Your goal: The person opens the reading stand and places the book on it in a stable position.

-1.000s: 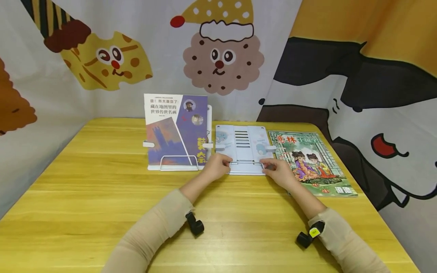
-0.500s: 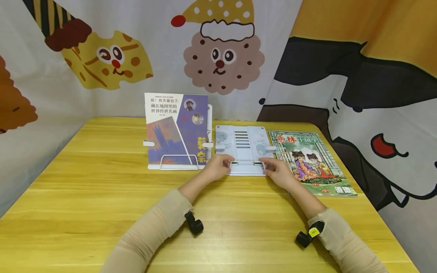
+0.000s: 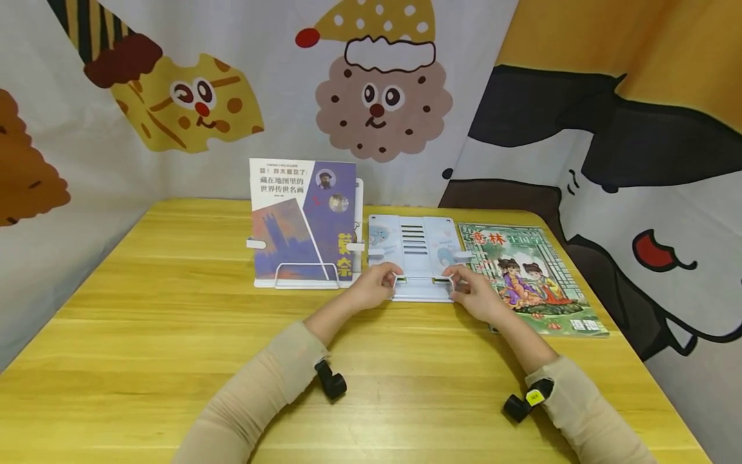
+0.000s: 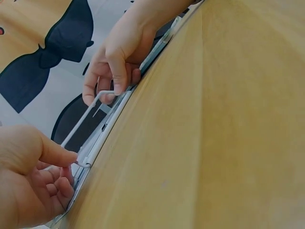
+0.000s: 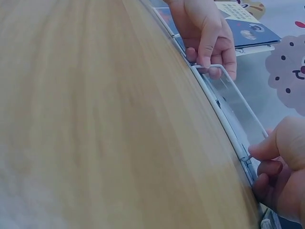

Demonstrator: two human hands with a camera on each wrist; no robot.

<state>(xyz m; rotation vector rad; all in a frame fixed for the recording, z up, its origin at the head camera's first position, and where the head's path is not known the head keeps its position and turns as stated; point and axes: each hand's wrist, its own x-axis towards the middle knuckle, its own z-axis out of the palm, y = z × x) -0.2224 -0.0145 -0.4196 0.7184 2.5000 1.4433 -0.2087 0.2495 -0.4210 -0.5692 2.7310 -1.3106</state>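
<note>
A pale blue folding book stand (image 3: 422, 291) lies low on the table in the head view. Its white wire page holder (image 4: 78, 126) is tilted up off the stand's face, with a gap under its long bar in both wrist views. My left hand (image 3: 373, 287) pinches the left end of this wire between thumb and fingers. At the opposite end, my right hand (image 3: 478, 298) pinches the wire the same way. Slots run down the middle of the stand, and small white side clips (image 3: 462, 255) stick out at its edges.
To the left, a purple and white book (image 3: 324, 219) stands upright on another stand, behind a white wire holder. A green illustrated magazine (image 3: 524, 277) lies flat at the right, partly behind my right hand. A printed curtain (image 3: 278, 38) hangs behind the wooden table (image 3: 145, 322).
Both hands keep their pinch on the wire page holder and have tipped it slightly toward the near edge. The view has shifted a little; book and magazine stay in place.
</note>
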